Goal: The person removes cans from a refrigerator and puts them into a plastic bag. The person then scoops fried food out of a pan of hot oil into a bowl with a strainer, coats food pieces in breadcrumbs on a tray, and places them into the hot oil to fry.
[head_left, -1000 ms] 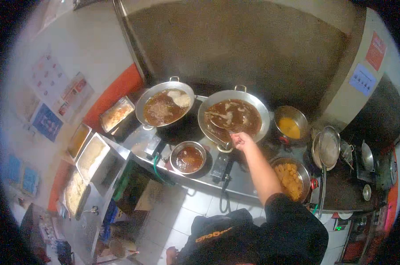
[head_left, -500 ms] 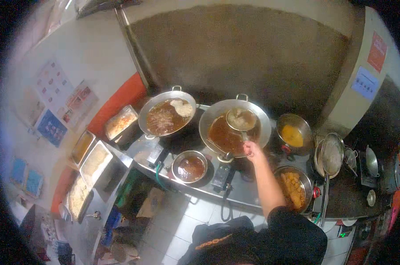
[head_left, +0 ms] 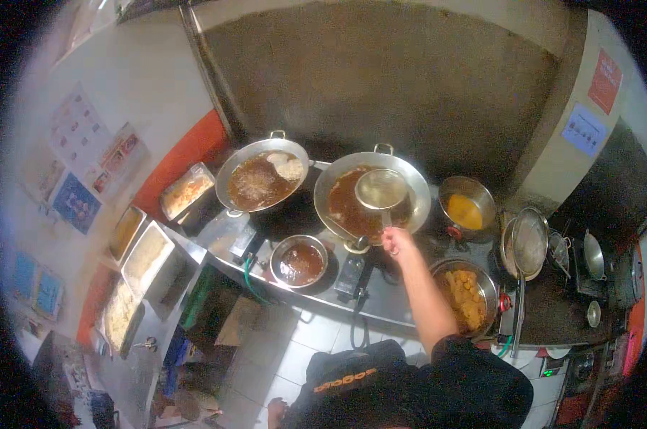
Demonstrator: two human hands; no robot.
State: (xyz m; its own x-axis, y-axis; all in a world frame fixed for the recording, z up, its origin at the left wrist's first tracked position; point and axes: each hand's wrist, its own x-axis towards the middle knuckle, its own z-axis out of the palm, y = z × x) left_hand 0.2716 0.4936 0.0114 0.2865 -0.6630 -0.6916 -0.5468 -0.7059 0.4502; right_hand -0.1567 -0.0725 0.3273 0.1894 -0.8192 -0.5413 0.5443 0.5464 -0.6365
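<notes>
My right hand (head_left: pixel 396 243) is closed round the handle of a round mesh skimmer (head_left: pixel 382 189). The skimmer hovers over or rests in the right wok (head_left: pixel 422 193), which holds dark brown oil; contact with the oil is hard to judge. At the bottom edge, part of my left hand (head_left: pixel 277 413) shows beside the black shirt, its fingers too unclear to read. In the left wok (head_left: pixel 227 171), a pale battered piece (head_left: pixel 286 166) floats in bubbling oil. A metal bowl of brown liquid (head_left: pixel 300 263) stands in front, between the two woks.
On the right are a bowl with yellow contents (head_left: pixel 465 212), a pan of golden fried pieces (head_left: pixel 466 297) and a long-handled strainer (head_left: pixel 529 243). Trays of pale coating (head_left: pixel 148 263) line the left counter. Stove knobs and a green hose (head_left: pixel 250 279) sit along the front.
The skimmer has shifted slightly left in the wok, and its mesh looks paler and clearer than before. My left hand has come into view at the bottom. The whole view has shifted a little.
</notes>
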